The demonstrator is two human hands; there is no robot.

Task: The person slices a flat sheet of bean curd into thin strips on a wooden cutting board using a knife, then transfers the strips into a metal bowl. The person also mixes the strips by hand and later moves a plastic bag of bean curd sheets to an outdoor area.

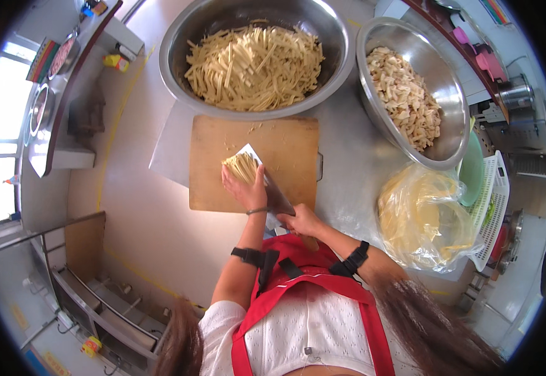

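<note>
Above a wooden cutting board point(216, 141), my left hand point(247, 188) cups a bundle of pale yellow strips point(241, 168) that looks like sliced tofu sheet. The strips rest against the broad blade of a cleaver point(276, 193), which slants up and to the left. My right hand point(303, 221) grips the cleaver by its handle near my red apron. Just beyond the board stands a large steel bowl point(174, 89) heaped with similar strips point(254, 68). A few crumbs lie on the board.
At the right, a second steel bowl point(449, 89) holds pale chopped pieces point(404, 96) and sits tilted. Nearer me is a clear plastic bag point(423, 216) with yellow sheets inside. Beside it are a green basin point(472, 169) and a white perforated basket point(496, 197). All are around the steel table point(343, 188).
</note>
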